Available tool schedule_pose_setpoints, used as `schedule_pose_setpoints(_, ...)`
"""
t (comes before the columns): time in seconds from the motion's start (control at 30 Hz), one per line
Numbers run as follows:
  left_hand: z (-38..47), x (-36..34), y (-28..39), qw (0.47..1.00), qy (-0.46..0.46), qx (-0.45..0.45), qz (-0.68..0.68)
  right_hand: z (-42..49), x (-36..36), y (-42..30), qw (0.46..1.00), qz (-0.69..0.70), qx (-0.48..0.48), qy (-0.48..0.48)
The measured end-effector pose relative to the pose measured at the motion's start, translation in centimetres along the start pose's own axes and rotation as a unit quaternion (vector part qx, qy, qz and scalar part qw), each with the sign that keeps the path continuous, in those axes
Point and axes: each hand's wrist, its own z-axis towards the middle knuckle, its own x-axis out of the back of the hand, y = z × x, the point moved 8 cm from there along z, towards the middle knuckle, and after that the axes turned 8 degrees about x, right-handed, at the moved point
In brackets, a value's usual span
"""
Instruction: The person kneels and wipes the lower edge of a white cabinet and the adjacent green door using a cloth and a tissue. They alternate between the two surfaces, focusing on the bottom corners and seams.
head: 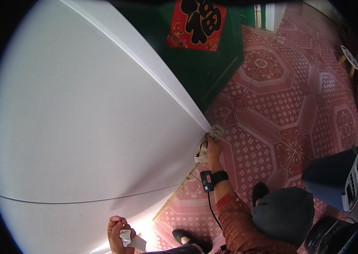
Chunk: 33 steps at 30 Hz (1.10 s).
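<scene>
My right hand [214, 148] is at the bottom corner of a large white textured panel [90, 108]. It is closed around a crumpled greyish-beige cloth [216, 132], which bunches out on both sides of the fingers and touches the panel's edge. A black device [206, 181] with a cable is strapped to this wrist. Lower left, before the panel, my left hand [117, 233] has its fingers curled around a folded white piece of paper or tissue [136, 243]. A dark groove [71, 202] runs across the lower part of the panel.
Behind the panel's edge is a dark green surface [210, 73] bearing a red paper decoration [198, 27]. The floor [261, 111] has patterned red tiles. At right stand a dark blue appliance-like box [328, 181] and a black object [328, 233]. My grey-clad knee [283, 216] is close by.
</scene>
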Motion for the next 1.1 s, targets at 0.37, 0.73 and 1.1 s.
schedule_pose_setpoints(0.37, -0.6, -1.2, 0.1, 1.0, -0.023, 0.001, -0.005, -4.3, -2.4, -11.3, 0.988, 0.12, 0.089, -0.026)
schedule_pose_setpoints(0.73, 0.3, -1.0, -0.3, 1.0, -0.004, 0.009, 0.007, 2.0, 1.5, 4.4, 0.991, 0.056, -0.105, 0.053)
schedule_pose_setpoints(1.1, -1.0, -0.6, 0.4, 1.0, 0.006, -0.022, 0.012, -4.3, -2.5, -11.6, 0.994, 0.013, 0.089, -0.062)
